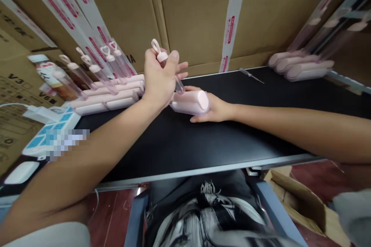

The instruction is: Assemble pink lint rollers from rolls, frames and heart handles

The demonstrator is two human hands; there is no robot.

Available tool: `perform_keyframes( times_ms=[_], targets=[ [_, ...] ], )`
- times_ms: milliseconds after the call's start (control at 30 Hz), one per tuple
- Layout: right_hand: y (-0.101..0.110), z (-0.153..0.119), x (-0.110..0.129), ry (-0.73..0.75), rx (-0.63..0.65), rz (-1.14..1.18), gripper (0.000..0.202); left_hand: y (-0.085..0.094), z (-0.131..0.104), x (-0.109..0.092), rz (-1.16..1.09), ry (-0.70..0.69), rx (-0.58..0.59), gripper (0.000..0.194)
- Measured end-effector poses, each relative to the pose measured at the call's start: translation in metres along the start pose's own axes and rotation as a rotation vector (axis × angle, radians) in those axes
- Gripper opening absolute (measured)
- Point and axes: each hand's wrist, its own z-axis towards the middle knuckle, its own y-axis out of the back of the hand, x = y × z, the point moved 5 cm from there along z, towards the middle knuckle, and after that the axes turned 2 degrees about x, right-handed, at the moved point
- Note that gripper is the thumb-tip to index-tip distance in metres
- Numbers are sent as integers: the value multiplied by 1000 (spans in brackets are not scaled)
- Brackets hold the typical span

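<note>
My left hand [162,75] is wrapped round a clear tube [179,86] with a pale pink cap and loop on top. The tube's lower end meets a pink rounded case [189,102] lying on the black table [185,142]. My right hand [214,108] grips that case from its right end, thumb in front and fingers behind. To the left stand several similar pink units [107,102] with upright clear tubes and looped caps. More of them [308,67] sit at the right back.
A screwdriver [251,75] lies near the back edge. At left are a drink bottle [48,71], a power strip [52,131] and a white object [21,172]. Taped cardboard [194,19] walls the back. An open carton [301,204] is on the floor.
</note>
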Motion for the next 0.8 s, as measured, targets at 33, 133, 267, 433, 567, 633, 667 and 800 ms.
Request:
perform_keyframes(
  times_ms=[33,133,267,433,567,633,667,800],
  targets=[
    [3,0,-1,-45,-39,78,98,-4,5,2,1,4,-11,19],
    [9,0,1,-127,-123,219,74,-12,13,17,-20,36,-11,24],
    [12,-3,5,-208,-271,349,64,-15,3,50,-87,78,84,35],
    [2,-9,9,-317,-310,490,59,-10,-12,78,-217,99,190,47],
    [-1,-21,8,-415,-329,547,46,-16,-15,89,-309,161,268,59],
    [-3,-26,4,-455,-345,567,43,-21,-16,96,-338,202,269,62],
    [-4,-29,0,-477,-363,589,42,-23,-16,99,-346,212,268,63],
    [-10,-35,-11,-560,-430,733,52,-26,-17,111,-361,218,218,64]
  ],
)
